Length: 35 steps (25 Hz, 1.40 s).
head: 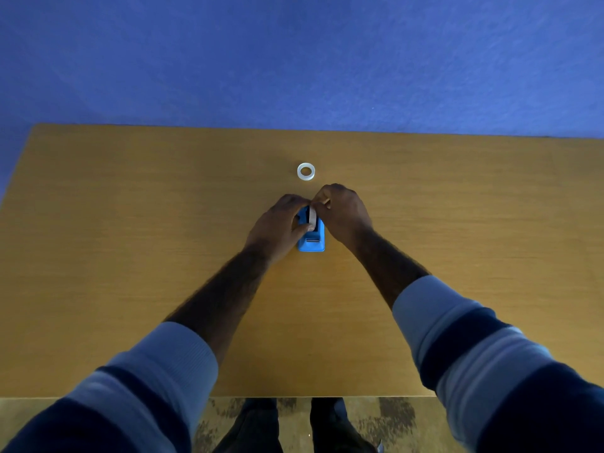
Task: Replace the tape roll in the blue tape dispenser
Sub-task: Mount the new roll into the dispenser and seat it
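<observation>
Left hand curled over the tape roll, fingers on its far edge and thumb pressed at its near edge, clamped on it. Right hand bent in from the other side, fingertips closed in a pinch on the top of the same roll, touching the left fingertips. Roll upright on edge between the two sets of fingers, seated in the blue dispenser. Dispenser body just below the fingers, its near end past the left thumb, flat on the wooden table. Beyond the fingertips, near but apart, a spare roll lying flat. Striped sleeves pushed up both forearms.
</observation>
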{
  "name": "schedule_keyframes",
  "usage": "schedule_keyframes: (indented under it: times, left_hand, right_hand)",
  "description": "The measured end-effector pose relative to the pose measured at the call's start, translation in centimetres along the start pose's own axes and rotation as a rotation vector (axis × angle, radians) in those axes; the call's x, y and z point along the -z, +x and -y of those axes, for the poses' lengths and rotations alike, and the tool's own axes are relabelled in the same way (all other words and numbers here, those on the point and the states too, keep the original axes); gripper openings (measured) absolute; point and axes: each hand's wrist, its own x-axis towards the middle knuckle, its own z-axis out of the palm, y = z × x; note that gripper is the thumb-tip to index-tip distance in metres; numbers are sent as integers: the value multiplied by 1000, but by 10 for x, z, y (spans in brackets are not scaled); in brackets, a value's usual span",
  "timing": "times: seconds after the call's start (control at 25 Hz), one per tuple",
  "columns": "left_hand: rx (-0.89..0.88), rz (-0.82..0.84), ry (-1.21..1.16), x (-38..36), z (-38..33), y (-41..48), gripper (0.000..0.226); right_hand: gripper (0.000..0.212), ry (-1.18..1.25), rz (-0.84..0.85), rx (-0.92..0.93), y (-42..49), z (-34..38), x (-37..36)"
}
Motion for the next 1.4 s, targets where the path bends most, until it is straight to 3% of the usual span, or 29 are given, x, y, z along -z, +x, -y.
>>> schedule_keyframes:
  times: [0.32,0.48,0.76,1.08,1.4]
  left_hand:
    - [-19,11,-19,1,1,1,40]
    - [-24,-3,-23,-1,2,-1,42]
    - [-12,-2,-15,-1,3,-1,43]
    - [-33,6,-11,2,2,0,43]
    - [-26,-2,-25,2,1,-1,46]
  right_hand:
    - [19,17,-29,103,-22,-13,-8]
    - [13,-18,-77,106,-17,-9,-11]
    - [19,-70,-42,50,-2,-5,-10]
    - [19,21,-23,172,-19,-15,-9]
    - [18,-24,10,75,-4,-9,-8]
